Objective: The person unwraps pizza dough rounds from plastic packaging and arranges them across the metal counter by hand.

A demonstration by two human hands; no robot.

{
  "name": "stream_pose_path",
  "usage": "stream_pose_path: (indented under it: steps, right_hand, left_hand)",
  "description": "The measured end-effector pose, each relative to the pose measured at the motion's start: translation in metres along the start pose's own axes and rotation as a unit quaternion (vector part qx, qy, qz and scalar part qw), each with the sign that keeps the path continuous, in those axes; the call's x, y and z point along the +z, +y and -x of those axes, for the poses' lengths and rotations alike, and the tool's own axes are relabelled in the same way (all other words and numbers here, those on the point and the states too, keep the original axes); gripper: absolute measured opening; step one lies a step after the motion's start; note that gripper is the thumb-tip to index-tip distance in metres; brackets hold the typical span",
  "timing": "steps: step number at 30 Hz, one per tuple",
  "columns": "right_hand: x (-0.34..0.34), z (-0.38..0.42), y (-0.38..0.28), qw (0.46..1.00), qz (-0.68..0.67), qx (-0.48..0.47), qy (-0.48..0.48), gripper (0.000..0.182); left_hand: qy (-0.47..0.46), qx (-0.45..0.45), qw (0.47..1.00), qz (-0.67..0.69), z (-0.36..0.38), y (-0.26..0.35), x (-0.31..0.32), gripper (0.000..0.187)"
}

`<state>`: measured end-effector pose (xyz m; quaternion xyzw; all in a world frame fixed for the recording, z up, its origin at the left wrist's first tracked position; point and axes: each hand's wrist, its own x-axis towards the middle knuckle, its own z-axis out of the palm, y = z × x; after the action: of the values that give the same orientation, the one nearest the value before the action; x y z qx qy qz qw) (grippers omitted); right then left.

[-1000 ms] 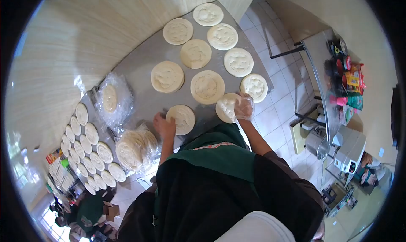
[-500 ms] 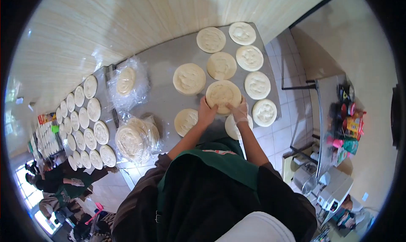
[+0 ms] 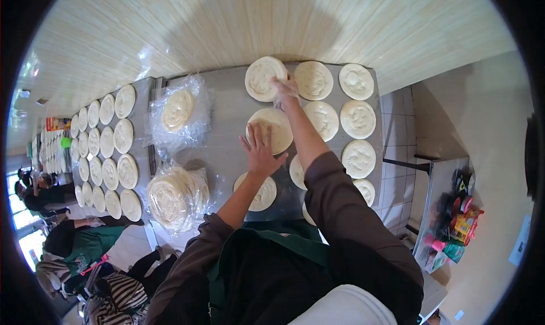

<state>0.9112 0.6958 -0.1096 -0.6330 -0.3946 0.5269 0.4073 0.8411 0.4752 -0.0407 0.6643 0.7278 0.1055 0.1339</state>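
My right hand (image 3: 286, 91), in a clear plastic glove, grips the right edge of a pale round pizza base (image 3: 262, 78) at the back of the metal table. Its thumb lies on top; the fingers underneath are hidden. My left hand (image 3: 261, 153) is open, fingers spread over the front of another pizza base (image 3: 275, 123). Closer to me lies a dimpled base (image 3: 260, 195), partly behind my left forearm. Right of my hands, more bases (image 3: 322, 120) lie in rows, some partly covered by my right arm.
Left on the table (image 3: 224, 106) are a base on plastic wrap (image 3: 177, 109) and a bagged stack of bases (image 3: 169, 197). A second table holds several rows of bases (image 3: 126, 170). Co-workers (image 3: 93, 242) are at lower left. A side shelf (image 3: 440, 197) with packets stands right.
Both hands held one base near my body before. Now they are apart: the right has moved to the far base, the left rests on a nearer one. The view has shifted.
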Motion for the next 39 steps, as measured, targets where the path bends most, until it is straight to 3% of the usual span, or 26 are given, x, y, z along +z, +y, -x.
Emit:
stream_pose_path:
  steps: [2, 5, 6, 8, 10, 12, 16, 18, 20, 23, 24, 26, 29, 31, 32, 34, 36, 39]
  right_hand:
    - [0.014, -0.007, -0.008, 0.986, 0.156, -0.045, 0.038, 0.049]
    - [0.007, -0.009, -0.012, 0.932, 0.24, -0.256, 0.09, 0.045]
    - [0.0, -0.016, -0.01, 0.974, 0.102, -0.199, 0.023, 0.05]
    - [-0.036, 0.044, -0.071, 0.992, 0.02, -0.127, 0.012, 0.048]
    - [-0.066, 0.044, -0.043, 0.954, 0.074, -0.194, 0.215, 0.048]
    - [-0.116, 0.093, -0.067, 0.983, -0.036, -0.138, 0.119, 0.049]
    - [-0.168, 0.165, -0.043, 0.97, -0.186, -0.072, 0.141, 0.042]
    - [-0.186, 0.202, -0.031, 0.97, -0.195, 0.021, 0.143, 0.041]
    - [-0.196, 0.233, -0.001, 0.971, -0.209, 0.029, 0.11, 0.043]
    - [-0.199, 0.268, 0.049, 0.979, -0.143, 0.119, 0.08, 0.045]
    - [-0.195, 0.276, 0.058, 0.978, -0.105, 0.163, 0.073, 0.046]
    - [-0.173, 0.295, 0.063, 0.985, -0.093, 0.143, 0.035, 0.045]
    - [-0.145, 0.305, 0.09, 0.985, -0.122, 0.119, -0.002, 0.045]
    - [-0.133, 0.308, 0.088, 0.985, -0.131, 0.115, -0.007, 0.046]
    - [-0.131, 0.312, 0.086, 0.985, -0.122, 0.121, -0.002, 0.047]
    - [-0.127, 0.313, 0.085, 0.988, -0.102, 0.118, 0.006, 0.048]
    - [-0.131, 0.312, 0.088, 0.992, -0.078, 0.101, 0.013, 0.049]
    - [-0.143, 0.315, 0.075, 0.986, -0.102, 0.127, 0.031, 0.048]
  left_hand:
    - [-0.017, 0.023, 0.998, -0.048, 0.004, -0.009, 0.011, 0.103]
    - [0.01, 0.042, 0.998, -0.039, -0.004, -0.02, 0.01, 0.101]
    - [0.014, 0.05, 0.998, -0.036, -0.006, -0.025, 0.012, 0.102]
    - [0.026, 0.068, 0.997, -0.028, -0.011, -0.034, 0.02, 0.104]
    - [0.046, 0.085, 0.995, 0.032, -0.02, -0.042, 0.02, 0.102]
    - [0.042, 0.078, 0.995, 0.053, -0.025, -0.042, 0.017, 0.1]
    - [0.024, 0.037, 0.997, 0.064, -0.042, -0.03, -0.003, 0.093]
    - [0.03, 0.038, 0.994, 0.103, -0.048, -0.035, -0.006, 0.09]
    - [0.036, 0.051, 0.987, 0.149, -0.051, -0.048, -0.007, 0.088]
    - [0.081, 0.103, 0.945, 0.301, -0.055, -0.086, 0.01, 0.075]
    - [0.068, 0.03, 0.905, 0.418, -0.055, -0.094, 0.01, 0.072]
    - [0.033, -0.128, 0.773, 0.62, -0.039, -0.11, 0.011, 0.066]
    - [0.077, -0.174, 0.8, 0.57, -0.011, -0.129, -0.008, 0.068]
    - [0.144, -0.092, 0.919, 0.354, 0.004, -0.141, -0.009, 0.075]
    - [0.171, -0.047, 0.955, 0.236, 0.014, -0.146, -0.008, 0.078]
    - [0.088, -0.04, 0.994, 0.058, 0.026, -0.143, -0.017, 0.083]
    - [0.007, -0.045, 0.995, -0.083, 0.034, -0.138, -0.017, 0.089]
    - [-0.019, 0.024, 0.993, -0.113, 0.044, -0.1, -0.029, 0.092]
